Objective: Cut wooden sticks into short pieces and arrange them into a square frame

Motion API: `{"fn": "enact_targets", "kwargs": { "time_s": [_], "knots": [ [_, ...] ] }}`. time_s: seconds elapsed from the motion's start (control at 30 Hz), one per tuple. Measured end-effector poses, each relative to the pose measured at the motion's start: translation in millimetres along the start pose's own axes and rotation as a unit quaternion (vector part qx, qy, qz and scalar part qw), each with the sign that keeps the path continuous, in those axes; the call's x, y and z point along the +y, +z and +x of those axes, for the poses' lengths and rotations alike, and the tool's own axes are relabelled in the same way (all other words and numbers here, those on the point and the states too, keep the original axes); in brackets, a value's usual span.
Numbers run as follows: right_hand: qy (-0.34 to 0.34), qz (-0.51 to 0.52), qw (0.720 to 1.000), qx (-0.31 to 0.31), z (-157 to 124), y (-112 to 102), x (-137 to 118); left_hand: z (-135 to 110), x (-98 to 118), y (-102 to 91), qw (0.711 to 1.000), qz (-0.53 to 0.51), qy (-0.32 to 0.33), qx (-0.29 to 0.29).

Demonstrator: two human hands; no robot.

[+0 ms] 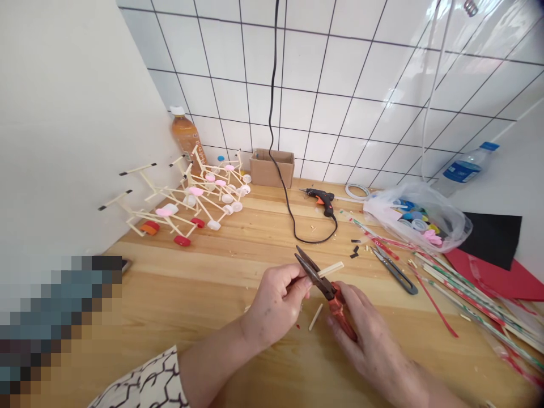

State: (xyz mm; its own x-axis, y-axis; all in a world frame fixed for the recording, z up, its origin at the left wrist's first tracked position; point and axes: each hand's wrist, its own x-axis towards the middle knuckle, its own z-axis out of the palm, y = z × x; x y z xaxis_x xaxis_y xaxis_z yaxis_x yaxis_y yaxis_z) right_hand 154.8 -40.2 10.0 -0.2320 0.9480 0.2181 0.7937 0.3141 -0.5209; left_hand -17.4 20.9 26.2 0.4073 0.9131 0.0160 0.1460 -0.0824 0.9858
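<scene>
My left hand (272,309) pinches a short pale wooden stick piece (332,268) between thumb and fingers, its free end pointing right. There may be two pieces side by side; I cannot tell. My right hand (369,340) is wrapped round the orange-red handles of a pair of pliers (339,309). Their dark jaws stand slightly apart and cross the stick close to my left fingertips. Whether the cutting edges touch the wood is hidden. Below the pliers, a loose cut stick (315,317) lies on the wooden table (221,340).
Stick-built models with bottle-cap wheels (195,192) stand back left beside a tea bottle (185,133). Behind are a cardboard box (272,168) and a corded glue gun (321,199). On the right lie thread snips (395,272), wrapped chopsticks (476,294) and a bag of caps (419,218).
</scene>
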Motion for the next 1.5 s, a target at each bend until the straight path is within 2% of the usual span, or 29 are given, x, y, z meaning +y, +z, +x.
{"fn": "enact_targets", "kwargs": {
  "time_s": [0.27, 0.5, 0.7, 1.03, 1.5],
  "knots": [
    [-0.013, 0.000, 1.000, 0.003, -0.5, 2.0, 7.4, 0.2, -2.6, -0.9, 1.000, -0.001, -0.023, -0.009],
    [0.006, -0.004, 1.000, -0.015, 1.3, -1.2, 6.2, 1.8, -1.2, -1.2, 0.999, -0.016, -0.040, -0.012],
    [0.008, 0.004, 1.000, -0.006, 3.0, -1.6, 8.1, 3.6, 0.4, -2.5, 0.997, -0.016, -0.064, -0.025],
    [0.021, 0.004, 1.000, -0.019, 6.4, -6.5, 4.9, 5.9, -1.2, -4.1, 0.997, -0.028, -0.065, -0.042],
    [0.038, 0.016, 0.998, -0.044, 6.0, -6.8, 7.3, 6.2, -0.6, -3.2, 0.997, -0.010, -0.065, -0.031]
  ]
}}
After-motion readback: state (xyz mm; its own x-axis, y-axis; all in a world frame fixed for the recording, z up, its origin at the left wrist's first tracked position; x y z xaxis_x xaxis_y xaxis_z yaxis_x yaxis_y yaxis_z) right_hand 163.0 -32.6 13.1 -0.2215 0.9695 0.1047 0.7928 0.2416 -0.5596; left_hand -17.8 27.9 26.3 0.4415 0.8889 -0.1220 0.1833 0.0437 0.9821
